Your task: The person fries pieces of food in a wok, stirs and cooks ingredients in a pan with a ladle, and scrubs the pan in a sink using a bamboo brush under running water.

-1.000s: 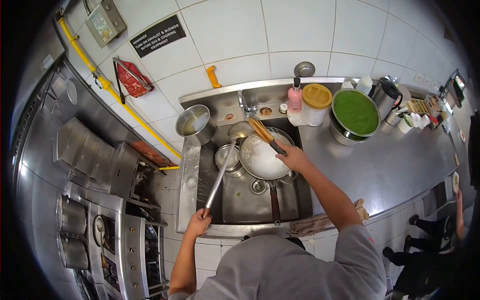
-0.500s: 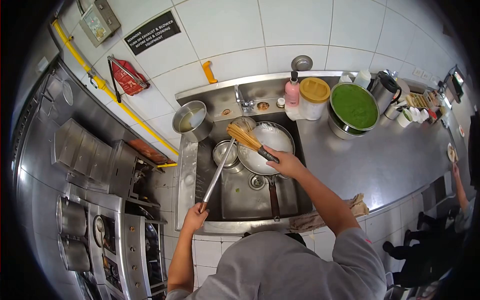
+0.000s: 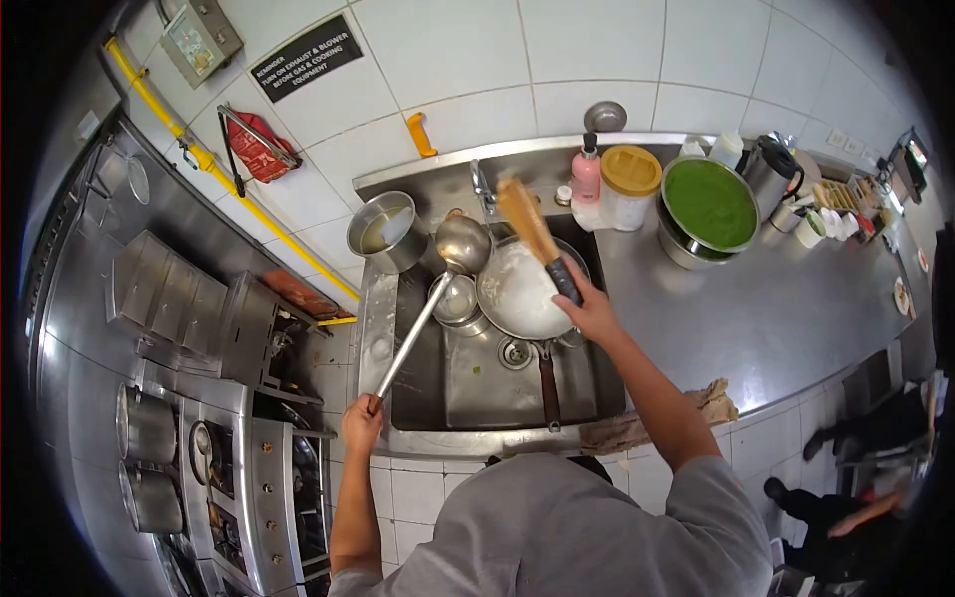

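Note:
My left hand (image 3: pixel 362 426) is closed around the end of a long ladle (image 3: pixel 464 242), whose bowl hangs over the far part of the steel sink (image 3: pixel 477 393). A bamboo wok brush (image 3: pixel 529 224) is gripped by its dark handle in my right hand (image 3: pixel 591 308), its bristles pointing up toward the faucet (image 3: pixel 481 187) and slightly blurred. Brush and ladle are apart. Beneath the brush lies a wide pan (image 3: pixel 519 294) with whitish contents and a brown handle. Small metal bowls (image 3: pixel 458 301) sit left of the pan, under the ladle.
A steel pot (image 3: pixel 386 234) stands at the sink's back left corner. On the right counter are a pink soap bottle (image 3: pixel 586 177), a yellow-lidded tub (image 3: pixel 631 184) and a bowl of green liquid (image 3: pixel 710 205). A brown cloth (image 3: pixel 657 423) lies along the front edge. Another person's arm (image 3: pixel 865 515) shows at right.
The brush has come off the ladle and moved right, its bristles now higher. My left hand has shifted left, and the ladle's bowl is now uncovered. The other person at right has moved.

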### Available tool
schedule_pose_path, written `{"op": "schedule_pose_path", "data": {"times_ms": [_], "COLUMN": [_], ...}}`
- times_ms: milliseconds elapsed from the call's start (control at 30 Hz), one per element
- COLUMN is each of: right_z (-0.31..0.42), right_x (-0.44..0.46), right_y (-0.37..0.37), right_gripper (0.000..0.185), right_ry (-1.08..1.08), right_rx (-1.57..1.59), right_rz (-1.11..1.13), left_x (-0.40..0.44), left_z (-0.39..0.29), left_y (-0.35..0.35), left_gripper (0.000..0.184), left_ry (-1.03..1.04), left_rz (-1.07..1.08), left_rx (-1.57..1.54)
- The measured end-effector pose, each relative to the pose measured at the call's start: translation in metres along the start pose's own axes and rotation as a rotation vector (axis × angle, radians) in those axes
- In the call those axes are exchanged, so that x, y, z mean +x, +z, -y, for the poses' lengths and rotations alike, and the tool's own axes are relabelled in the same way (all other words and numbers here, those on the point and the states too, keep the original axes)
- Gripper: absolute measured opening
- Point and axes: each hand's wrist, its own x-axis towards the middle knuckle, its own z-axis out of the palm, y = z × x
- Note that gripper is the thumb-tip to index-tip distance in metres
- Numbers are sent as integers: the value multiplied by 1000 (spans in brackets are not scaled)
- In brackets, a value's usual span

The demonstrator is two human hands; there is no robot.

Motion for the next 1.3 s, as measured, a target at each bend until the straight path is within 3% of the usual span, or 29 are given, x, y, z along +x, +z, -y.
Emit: {"op": "schedule_pose_path", "data": {"times_ms": [67, 133, 200, 267, 300, 367, 433, 500, 600, 667, 733, 767, 833, 867, 967, 1067, 1133, 1200, 1233, 1300], "right_z": [-5, -47, -28, -12, -2, 35, -11, -47, -46, -1, 26, 6, -18, -25, -9, 4, -8, -16, -52, -40], "right_x": [-6, -6, 2, 11, 13, 15, 17, 19, 15, 16, 21, 24, 30, 37, 36, 27, 23, 27, 25, 18], "right_y": [-6, -8, -20, -19, -17, -23, -11, -16, -17, -20, -26, -18, -36, -41, -58, -36, -31, -39, -40, -38], "right_gripper": [71, 68, 67, 65, 63, 61, 63, 64, 66, 67, 67, 68, 67, 68, 68, 67, 68, 67, 66, 65], "right_ry": [253, 271, 376, 304, 156, 536, 405, 301, 211, 162, 416, -17, 180, 251, 285, 115, 73, 379, 289, 258], "right_rx": [-169, -262, -196, 2, 57, 238, 127, -428, -154, -55, 176, 26, -231, -479, -395, -86, -90, -574, -531, -402], "right_rz": [284, 186, 127, -16, -76, 152, 185, 306, 92, 6, 136, 32, 237, 209, 109, 33, 81, 349, 333, 209], "left_x": [6, 13, 16, 21, 24, 29, 33, 31, 40, 35, 41, 43, 48, 46, 51, 49, 53, 48, 50, 51], "left_z": [-4, -5, -3, 2, 7, 4, -1, 3, -3, -3, -5, -5, -9, -8, -12, -16, -21, -13, -8, 1], "left_y": [5, 5, 4, 8, 9, 8, 7, 9, 7, 5, 3, 2, 1, -1, -1, 0, 1, 3, 4, 7], "left_gripper": [14, 13, 12, 12, 12, 14, 15, 15, 16, 17, 16, 16, 15, 15, 16, 17, 18, 19, 19, 17], "left_ry": [65, 114, 125, 136, 118, 112, 148, 158, 191, 211, 223, 229, 248, 247, 304, 311, 322, 309, 295, 290], "left_rz": [-43, -142, -162, -173, -139, -101, -94, -92, -120, -128, -113, -110, -134, -135, -231, -229, -216, -186, -157, -122], "left_rx": [11, 70, 112, 150, 168, 189, 167, 161, 140, 135, 224, 226, 239, 239, 227, 217, 215, 167, 122, 93]}}
